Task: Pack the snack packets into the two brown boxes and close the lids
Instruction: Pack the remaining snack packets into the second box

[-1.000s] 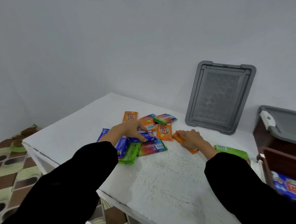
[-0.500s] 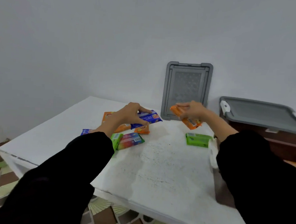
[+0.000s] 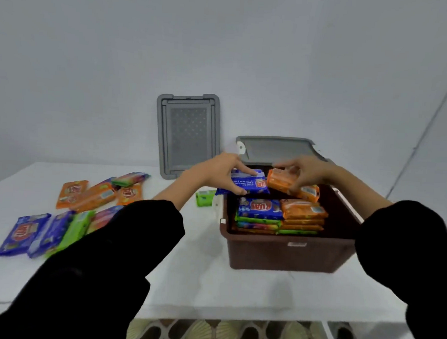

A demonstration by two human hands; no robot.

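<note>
Pinching the blue packet (image 3: pixel 252 183) by its left end, my left grip (image 3: pixel 215 172) holds it over the brown box (image 3: pixel 285 253); my right grip (image 3: pixel 307 171) clasps the orange packet (image 3: pixel 289 184) beside it. I judge both light, soft and slippery: take them across the width, pressing lightly. Loose packets (image 3: pixel 73 203) lie on the table (image 3: pixel 211 285), left.

wall (image 3: pixel 93 59): plain grey-white | table (image 3: pixel 211 285): white | floor (image 3: pixel 208 334): patterned tiles
</note>
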